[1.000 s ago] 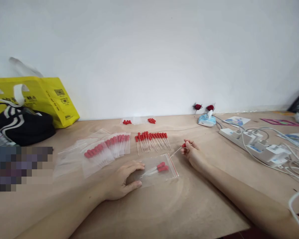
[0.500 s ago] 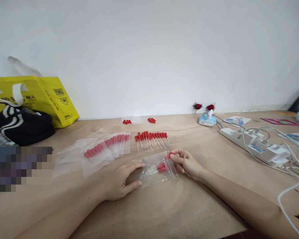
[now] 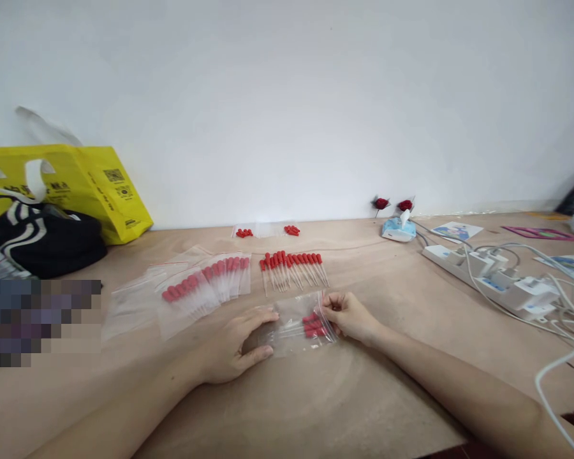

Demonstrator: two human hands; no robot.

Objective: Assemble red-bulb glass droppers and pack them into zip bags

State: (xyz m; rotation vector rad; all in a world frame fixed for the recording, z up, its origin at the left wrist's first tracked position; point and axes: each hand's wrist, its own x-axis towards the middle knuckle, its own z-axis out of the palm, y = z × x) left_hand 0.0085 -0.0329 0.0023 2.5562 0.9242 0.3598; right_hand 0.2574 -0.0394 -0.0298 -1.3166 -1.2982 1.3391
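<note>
A clear zip bag (image 3: 291, 331) lies on the table between my hands, with several red-topped droppers (image 3: 314, 326) inside, their bulbs towards the right end. My right hand (image 3: 347, 315) pinches the bag's open-end edge at the right. My left hand (image 3: 242, 344) rests on the table with thumb and fingers apart, fingertips at the bag's left end. Just beyond the bag, a row of loose red-topped droppers (image 3: 294, 268) is laid out. Left of that row are overlapping bags filled with red-topped droppers (image 3: 210, 280).
A yellow bag (image 3: 119, 197) and a black bag (image 3: 52, 239) stand at the left. Near the wall lie small bags with red pieces (image 3: 268, 229). A tissue pack (image 3: 398, 229), a white power strip (image 3: 492, 280) and cables occupy the right.
My right hand has moved slightly left and pinches the bag's edge. The red bulb that was at its fingertips now lies inside the bag beside the others. My left hand has hardly moved.
</note>
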